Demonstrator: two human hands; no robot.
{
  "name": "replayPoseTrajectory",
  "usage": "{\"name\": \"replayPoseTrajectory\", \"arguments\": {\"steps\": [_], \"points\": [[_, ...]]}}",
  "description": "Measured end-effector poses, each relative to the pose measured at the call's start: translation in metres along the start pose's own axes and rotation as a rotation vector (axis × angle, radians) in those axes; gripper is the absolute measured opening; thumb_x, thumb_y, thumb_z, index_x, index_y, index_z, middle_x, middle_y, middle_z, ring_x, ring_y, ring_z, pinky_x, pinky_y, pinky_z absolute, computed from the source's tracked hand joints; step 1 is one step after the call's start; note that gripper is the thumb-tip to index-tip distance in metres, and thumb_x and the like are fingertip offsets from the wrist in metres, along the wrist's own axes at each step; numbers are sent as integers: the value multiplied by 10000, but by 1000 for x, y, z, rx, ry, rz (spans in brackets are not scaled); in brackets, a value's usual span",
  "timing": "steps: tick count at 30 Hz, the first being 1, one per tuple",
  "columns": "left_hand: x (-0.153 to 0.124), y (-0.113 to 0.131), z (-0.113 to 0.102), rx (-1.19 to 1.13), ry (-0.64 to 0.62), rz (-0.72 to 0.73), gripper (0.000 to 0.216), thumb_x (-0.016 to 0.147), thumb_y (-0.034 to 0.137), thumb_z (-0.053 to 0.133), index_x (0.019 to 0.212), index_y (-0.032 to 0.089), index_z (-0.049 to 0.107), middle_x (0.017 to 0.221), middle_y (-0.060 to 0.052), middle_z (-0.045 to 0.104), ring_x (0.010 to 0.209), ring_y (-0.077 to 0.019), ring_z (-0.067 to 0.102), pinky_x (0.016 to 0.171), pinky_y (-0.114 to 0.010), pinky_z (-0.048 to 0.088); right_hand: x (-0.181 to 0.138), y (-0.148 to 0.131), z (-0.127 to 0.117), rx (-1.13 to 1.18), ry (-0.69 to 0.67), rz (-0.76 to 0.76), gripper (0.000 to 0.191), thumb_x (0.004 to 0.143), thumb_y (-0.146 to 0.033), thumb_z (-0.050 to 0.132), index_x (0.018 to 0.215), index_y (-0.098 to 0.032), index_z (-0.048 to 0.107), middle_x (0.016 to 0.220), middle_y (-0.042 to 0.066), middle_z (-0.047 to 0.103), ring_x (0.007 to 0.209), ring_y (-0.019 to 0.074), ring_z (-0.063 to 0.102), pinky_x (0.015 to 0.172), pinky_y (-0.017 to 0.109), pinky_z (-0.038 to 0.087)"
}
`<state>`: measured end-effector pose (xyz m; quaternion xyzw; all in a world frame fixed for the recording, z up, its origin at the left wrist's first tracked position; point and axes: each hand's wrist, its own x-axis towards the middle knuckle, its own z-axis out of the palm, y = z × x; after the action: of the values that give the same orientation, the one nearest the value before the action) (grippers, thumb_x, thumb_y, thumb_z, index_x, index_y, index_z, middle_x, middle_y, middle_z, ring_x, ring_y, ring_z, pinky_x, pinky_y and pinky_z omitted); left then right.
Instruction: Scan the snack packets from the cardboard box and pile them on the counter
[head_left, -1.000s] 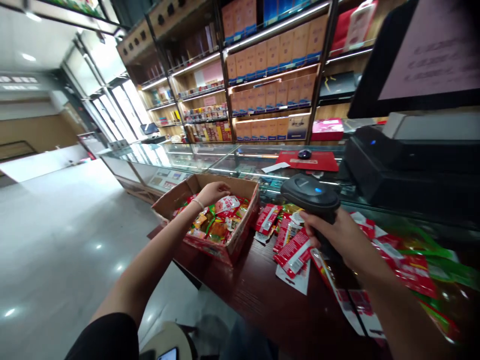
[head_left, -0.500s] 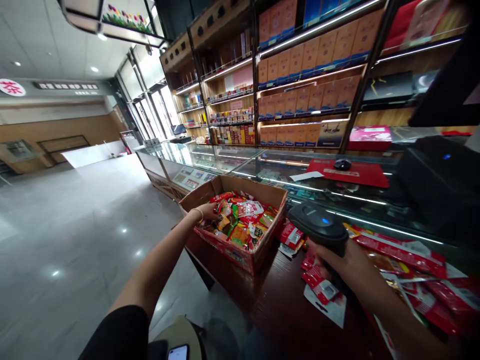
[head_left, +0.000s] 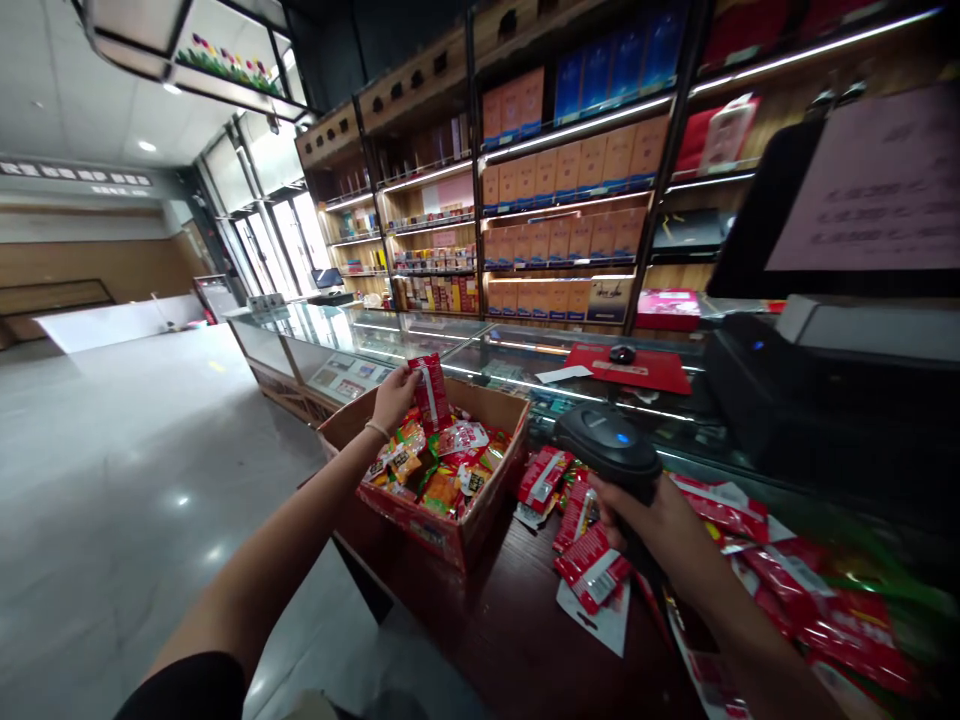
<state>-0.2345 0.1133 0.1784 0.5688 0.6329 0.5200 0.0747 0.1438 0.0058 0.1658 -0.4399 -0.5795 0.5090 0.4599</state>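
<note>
My left hand [head_left: 394, 400] has thumb and fingertips pinched nearly together on the upper left edge of a red packet [head_left: 430, 393], held almost upright, its white strip facing me. The packet is over the 12 o'clock side of the cardboard box [head_left: 420, 528], in front of the heaped snack packets [head_left: 439, 488] inside; I cannot tell whether its lower end touches them. My right hand [head_left: 645, 520] has its fingers curled closed around the handle of the black scanner [head_left: 604, 440], whose head, with a blue light on top, sits at 11 o'clock from my knuckles. Loose red packets [head_left: 592, 568] lie on the dark table [head_left: 495, 620] at 4 o'clock from the box; at 1 o'clock from the scanner's head, a mouse [head_left: 622, 354] rests on a red mat [head_left: 660, 377].
</note>
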Motion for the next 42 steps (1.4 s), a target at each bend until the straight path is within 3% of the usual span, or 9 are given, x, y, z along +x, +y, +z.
{"name": "replayPoseTrajectory", "arguments": {"steps": [3,7,11,14,18,21,27,33,42], "points": [[1,33,33,-288,-114,-50,363,847,474,484,1039,176,561,765,-5,644,595,-117,587,581,-228,486,-1,-6,-8,42,33,-25,411,700,-539,720,799,-200,510,518,-45,528,390,110,485,398,234,376],[-7,76,83,-581,-260,-131,282,827,441,535,945,185,544,701,26,591,557,-94,562,587,-236,506,-4,-16,-19,70,100,-39,407,683,-532,729,793,-207,510,523,-50,524,376,108,482,385,234,381],[-17,109,132,-736,-509,-394,138,795,294,587,767,168,538,597,31,547,496,-75,523,559,-212,489,-6,-23,-32,57,178,-50,400,677,-527,725,793,-209,512,500,-53,523,371,107,479,376,229,382],[-24,120,163,-748,-663,-533,105,712,142,605,665,158,513,543,20,530,478,-86,525,538,-220,491,-6,-26,-39,58,213,-59,409,674,-535,715,831,-211,520,494,-63,522,361,104,475,362,217,369],[-36,114,191,-810,-734,-445,236,615,50,629,816,157,566,651,16,615,546,-108,588,563,-241,510,-2,-23,-46,18,244,-71,420,677,-535,702,878,-218,514,475,-75,515,342,106,471,344,208,355],[-42,103,200,-806,-730,-301,360,617,60,662,949,165,573,743,9,665,609,-113,627,599,-235,516,2,-20,-49,-68,254,-66,391,700,-516,683,910,-232,516,456,-79,514,324,115,470,329,208,345],[-40,93,198,-624,-659,-139,269,728,217,666,978,149,592,773,-33,702,691,-162,667,660,-282,537,11,-15,-49,-238,199,-16,321,740,-445,660,963,-254,530,435,-86,513,300,127,460,322,223,348],[-34,89,200,-385,-595,67,275,717,165,646,990,143,666,1088,-121,693,990,-213,653,846,-302,521,22,-1,-48,-206,180,21,298,734,-427,679,933,-244,552,414,-84,495,279,126,450,299,215,306],[-37,76,205,-255,-677,-43,313,731,213,645,1032,127,627,755,-53,710,653,-177,667,619,-273,528,55,7,-46,-126,209,-2,358,736,-514,660,917,-237,525,475,-64,527,341,137,503,334,230,374]]}}
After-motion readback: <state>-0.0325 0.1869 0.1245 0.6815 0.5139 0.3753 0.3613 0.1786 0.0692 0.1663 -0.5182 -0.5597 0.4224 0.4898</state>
